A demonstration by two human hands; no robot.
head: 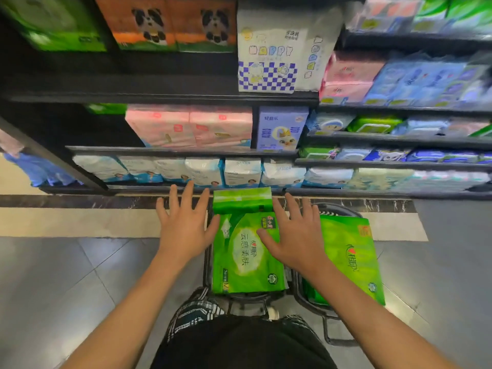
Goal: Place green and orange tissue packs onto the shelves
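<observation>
shop aisle, dark shelves (165,98) stacked with tissue packs above grey floor tiles | my left hand (183,225) spread flat, fingers straight, thumb touching the green tissue pack (245,259), holding nothing | my right hand (294,235) open, fingers resting on that pack's top | pack lies on the basket (330,307) | second green pack (351,257) just beside it

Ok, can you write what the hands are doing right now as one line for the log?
left hand: open, beside green tissue pack | right hand: open, flat on pack | pack: on cart | second green pack: to its right
</observation>
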